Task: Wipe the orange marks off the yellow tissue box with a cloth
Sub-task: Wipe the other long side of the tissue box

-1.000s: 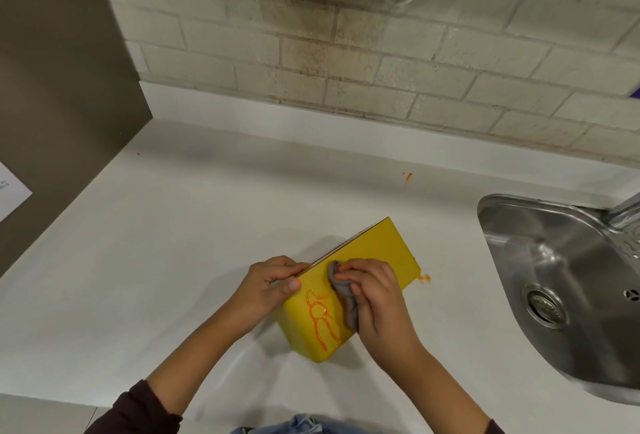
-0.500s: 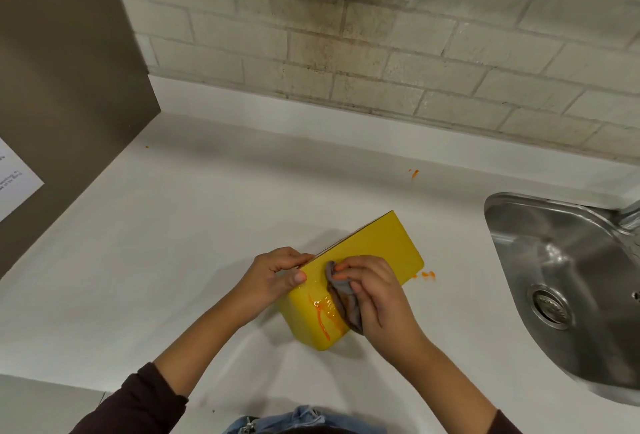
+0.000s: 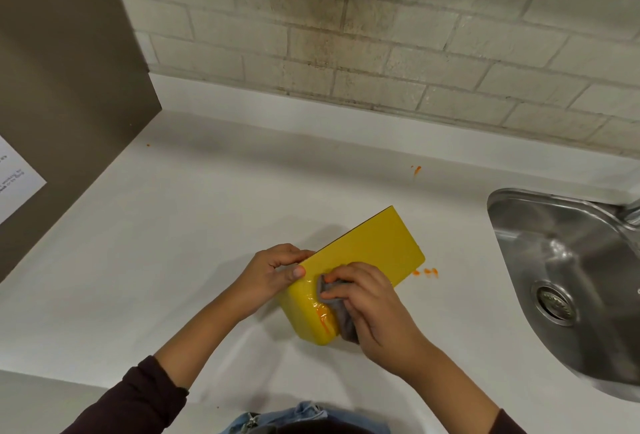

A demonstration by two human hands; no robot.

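— While the left hand (image 3: pixel 273 274) grips the yellow tissue box (image 3: pixel 374 250) on the counter (image 3: pixel 173 243), what should the right hand (image 3: pixel 377 312) do?
— It holds the grey cloth (image 3: pixel 343 320) bunched against the box's face. I'd press firmly over the orange smear (image 3: pixel 323 316) at the near corner, then turn to clean cloth.

- Dark maroon fabric long sleeve (image 3: pixel 138 395) on left arm, bunched partway along forearm.
- Matching dark sleeve (image 3: pixel 510 423) on right arm, only its edge visible.
- Creased light-blue denim garment (image 3: pixel 304 414) at lower edge.
- Bare left hand (image 3: pixel 273 274) and right hand (image 3: pixel 370 305).
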